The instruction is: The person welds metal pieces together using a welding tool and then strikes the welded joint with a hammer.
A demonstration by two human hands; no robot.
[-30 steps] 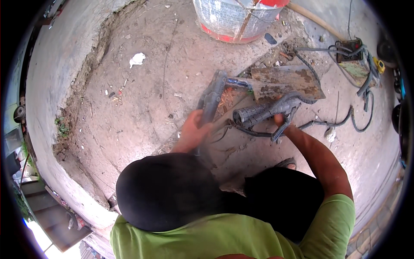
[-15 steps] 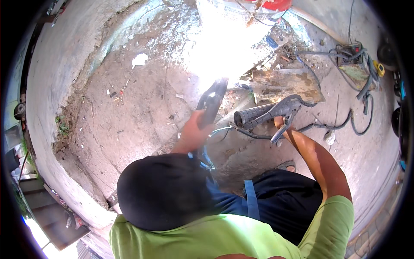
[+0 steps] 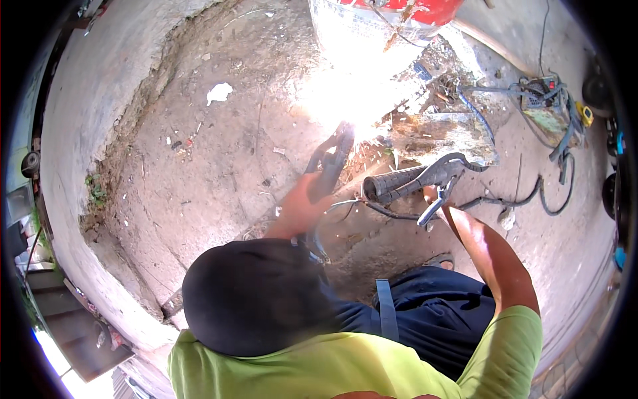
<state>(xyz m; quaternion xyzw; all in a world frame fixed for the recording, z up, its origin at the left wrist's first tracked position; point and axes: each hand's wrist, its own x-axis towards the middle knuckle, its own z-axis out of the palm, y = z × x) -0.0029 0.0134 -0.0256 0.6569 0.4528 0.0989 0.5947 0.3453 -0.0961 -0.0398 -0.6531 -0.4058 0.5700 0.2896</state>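
My left hand [image 3: 307, 207] is closed round the grey-black handle of a welding electrode holder [image 3: 333, 159]. At its far end is a blinding white glow with sparks, below a red and white rounded container [image 3: 422, 14]. The glow hides the point of contact. My right hand [image 3: 433, 193] is closed at a black ribbed handle with a lever [image 3: 399, 181], its fingers partly hidden behind it. A black rounded cover [image 3: 256, 296], perhaps a cap or shield, hides most of my left forearm.
A worn wooden board [image 3: 442, 136] lies beyond the ribbed handle. Dark cable [image 3: 525, 199] winds over the dirt floor toward a small machine [image 3: 546, 100] at the right. A low concrete edge [image 3: 126, 126] curves along the left. A white scrap [image 3: 219, 93] lies near it.
The white glow has shrunk, and orange sparks now show round the holder's end. The red and white container and the board are clearer. Both hands stay almost where they were.
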